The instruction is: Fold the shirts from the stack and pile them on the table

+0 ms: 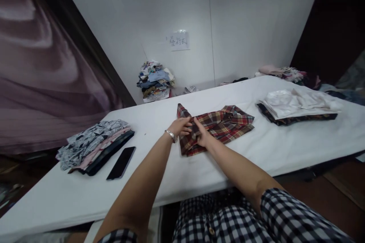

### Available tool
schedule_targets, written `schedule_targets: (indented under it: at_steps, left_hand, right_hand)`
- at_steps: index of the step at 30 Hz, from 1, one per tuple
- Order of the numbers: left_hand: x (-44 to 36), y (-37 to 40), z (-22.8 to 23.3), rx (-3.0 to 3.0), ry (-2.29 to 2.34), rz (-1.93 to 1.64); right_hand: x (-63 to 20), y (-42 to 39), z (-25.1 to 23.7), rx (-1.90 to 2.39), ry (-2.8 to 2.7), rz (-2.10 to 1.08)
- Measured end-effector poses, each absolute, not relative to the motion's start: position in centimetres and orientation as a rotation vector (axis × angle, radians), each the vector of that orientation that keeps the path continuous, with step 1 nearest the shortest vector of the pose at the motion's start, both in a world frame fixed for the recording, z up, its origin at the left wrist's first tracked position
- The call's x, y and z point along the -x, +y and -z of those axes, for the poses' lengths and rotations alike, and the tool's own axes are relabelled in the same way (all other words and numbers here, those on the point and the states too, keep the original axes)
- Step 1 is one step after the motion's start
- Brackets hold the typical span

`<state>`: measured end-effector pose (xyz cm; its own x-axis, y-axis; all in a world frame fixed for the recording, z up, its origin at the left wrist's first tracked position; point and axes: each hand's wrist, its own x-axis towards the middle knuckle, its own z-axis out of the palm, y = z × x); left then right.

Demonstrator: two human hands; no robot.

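A red, brown and cream plaid shirt (213, 123) lies partly folded on the white-covered table, its collar toward the right. One narrow plaid end sticks up past my hands at the far left of the shirt. My left hand (181, 126), with a silver bracelet at the wrist, rests on the shirt's left part with fingers stretched out. Just to its right, my right hand (202, 134) has its thumb over the fabric and its other fingers curled and partly hidden; it appears to grip the shirt.
A stack of folded clothes (97, 144) and a black phone (121, 163) lie on the left of the table (154, 182). White and dark garments (299, 104) are stacked on the right. Behind the table are a clothes pile (155, 79) and a wall sign (179, 40).
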<state>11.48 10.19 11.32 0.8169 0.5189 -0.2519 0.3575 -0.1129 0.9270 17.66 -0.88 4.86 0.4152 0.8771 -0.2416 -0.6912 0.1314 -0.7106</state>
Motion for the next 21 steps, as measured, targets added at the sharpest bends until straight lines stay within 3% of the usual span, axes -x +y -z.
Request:
schedule_targets:
  at_steps: [3,7,12,18,21]
  left_hand:
    - [-12.4,8.6,-9.6,-1.775,0.606,-0.275]
    - [-10.9,10.7,-6.2,-1.799,0.889,-0.457]
    - [-9.1,12.0,-3.5,-1.739,1.036,-0.397]
    - [-9.5,10.7,-2.9,-1.622,0.983,-0.262]
    - [-9.8,10.5,-2.9,-1.550,0.923,-0.204]
  right_hand:
    - [-19.5,-4.1,-4.5,0.904,-0.149,-1.126]
    - [-20.7,-6.9,-4.2,1.045,-0.155,-1.110]
    - [-21.0,-6.8,-4.6,1.222,-0.190,-1.049]
    - [-20.6,-6.7,-4.1,1.175,-0.228,-0.784]
    - [-20.7,-7.8,-3.7,1.269,-0.087,-0.814]
